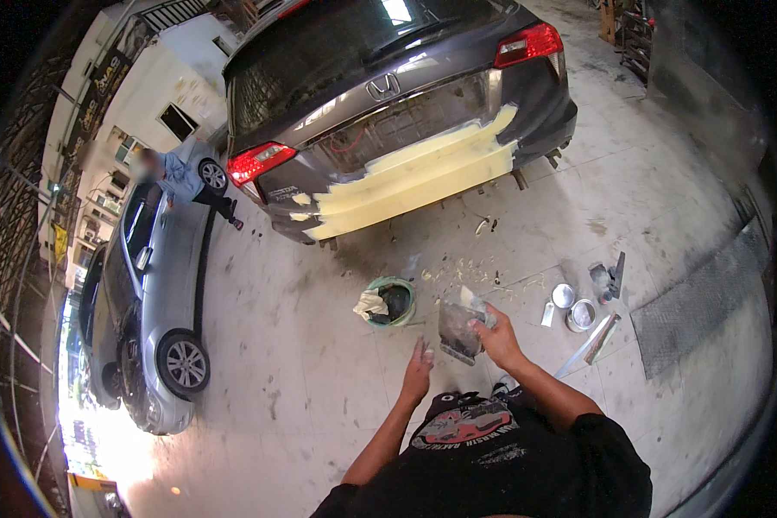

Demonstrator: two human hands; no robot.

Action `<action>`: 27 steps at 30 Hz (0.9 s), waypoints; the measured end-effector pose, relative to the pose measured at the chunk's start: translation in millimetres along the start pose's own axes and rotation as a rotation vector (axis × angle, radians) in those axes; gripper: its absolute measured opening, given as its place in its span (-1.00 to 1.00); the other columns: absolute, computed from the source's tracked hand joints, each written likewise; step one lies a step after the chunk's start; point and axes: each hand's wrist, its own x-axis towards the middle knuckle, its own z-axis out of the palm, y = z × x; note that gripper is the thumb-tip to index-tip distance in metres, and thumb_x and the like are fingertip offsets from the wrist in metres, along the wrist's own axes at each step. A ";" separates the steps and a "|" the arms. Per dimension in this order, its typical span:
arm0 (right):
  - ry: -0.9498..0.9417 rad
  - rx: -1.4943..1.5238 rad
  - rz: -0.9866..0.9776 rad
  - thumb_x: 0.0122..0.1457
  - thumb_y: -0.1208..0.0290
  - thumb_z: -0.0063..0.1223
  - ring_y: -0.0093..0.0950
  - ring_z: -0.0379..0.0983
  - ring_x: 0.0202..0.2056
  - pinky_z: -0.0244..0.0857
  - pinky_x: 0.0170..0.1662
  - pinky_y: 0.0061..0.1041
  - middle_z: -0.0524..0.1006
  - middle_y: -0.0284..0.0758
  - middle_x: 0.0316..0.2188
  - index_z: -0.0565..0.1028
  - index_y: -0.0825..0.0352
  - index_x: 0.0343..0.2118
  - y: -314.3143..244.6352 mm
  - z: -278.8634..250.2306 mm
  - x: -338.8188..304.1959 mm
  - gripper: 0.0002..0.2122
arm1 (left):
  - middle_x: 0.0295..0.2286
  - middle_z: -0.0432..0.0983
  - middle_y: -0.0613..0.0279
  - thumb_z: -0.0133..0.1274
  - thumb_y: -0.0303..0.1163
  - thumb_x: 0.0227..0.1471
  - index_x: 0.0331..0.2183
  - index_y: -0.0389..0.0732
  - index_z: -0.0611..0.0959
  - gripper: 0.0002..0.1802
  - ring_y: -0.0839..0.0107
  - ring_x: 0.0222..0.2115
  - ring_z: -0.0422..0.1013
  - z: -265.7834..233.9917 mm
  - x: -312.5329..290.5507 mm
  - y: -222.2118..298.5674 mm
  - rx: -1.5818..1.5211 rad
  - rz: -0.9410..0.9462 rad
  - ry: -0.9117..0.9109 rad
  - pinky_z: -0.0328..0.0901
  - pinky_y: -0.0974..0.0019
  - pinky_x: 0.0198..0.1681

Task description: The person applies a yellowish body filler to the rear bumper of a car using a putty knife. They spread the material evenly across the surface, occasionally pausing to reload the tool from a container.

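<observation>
In front of me my right hand grips a dark grey flat putty board, thumb on its face. Pale filler smears its upper corner beside my fingers. My left hand is raised left of the board, apart from it, with fingers stretched upward and whitish at the tips; I see nothing held in it. Ahead stands the rear of a dark grey car. Cream-yellow body filler covers a wide band of its lower tailgate and bumper.
A green-rimmed bucket with a pale cloth over its edge stands left of the board. Right are an opened tin, its lid and a dark mat. A silver car and another person are at left.
</observation>
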 end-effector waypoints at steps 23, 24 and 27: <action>0.533 -0.037 0.200 0.09 0.59 -0.05 -0.46 0.39 -0.18 0.21 -0.03 -0.52 0.48 -0.24 -0.18 0.36 0.52 -0.03 100.5 -111.4 157.3 -0.65 | 0.21 -0.16 -0.07 0.04 -0.19 -0.02 0.11 -0.30 0.23 -0.29 -0.04 0.23 -0.23 -49.0 453.4 72.1 1.276 0.710 0.206 -0.23 -0.19 0.21; 0.466 -0.035 0.241 0.09 0.56 -0.02 -0.44 0.38 -0.16 0.22 -0.03 -0.51 0.47 -0.20 -0.16 0.33 0.54 -0.01 97.0 -103.7 169.7 -0.63 | 0.21 -0.14 -0.02 0.04 -0.17 -0.02 0.10 -0.27 0.26 -0.30 -0.03 0.23 -0.23 -49.4 475.5 72.5 1.319 0.768 0.198 -0.24 -0.18 0.21; 0.440 -0.133 0.281 0.11 0.52 0.01 -0.47 0.38 -0.20 0.25 -0.08 -0.53 0.48 -0.18 -0.20 0.33 0.54 -0.01 189.7 -108.2 213.8 -0.62 | 0.21 -0.08 0.13 0.03 -0.09 -0.03 0.07 -0.18 0.34 -0.34 0.01 0.24 -0.23 -51.6 534.2 62.5 1.436 0.921 0.179 -0.26 -0.17 0.22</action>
